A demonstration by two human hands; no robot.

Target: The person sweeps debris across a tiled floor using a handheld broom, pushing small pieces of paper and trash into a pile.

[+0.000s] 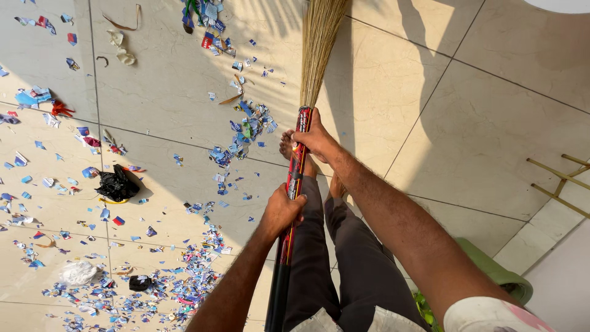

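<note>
A: Grip: left hand [281,212] and right hand [313,138], fingers closed round the broom [299,160] handle, bristles on the floor [467,129] ahead.

B: Risk: hard strokes could have scattered the paper scraps [184,283] and black bag [117,184] farther left.

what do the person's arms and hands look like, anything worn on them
Both forearms are bare and hairy, with no gloves, watch or rings visible on the left hand or the right hand. A short white sleeve with a pink patch covers the right upper arm at the frame's bottom edge. The left arm shows no sleeve in view.
</note>
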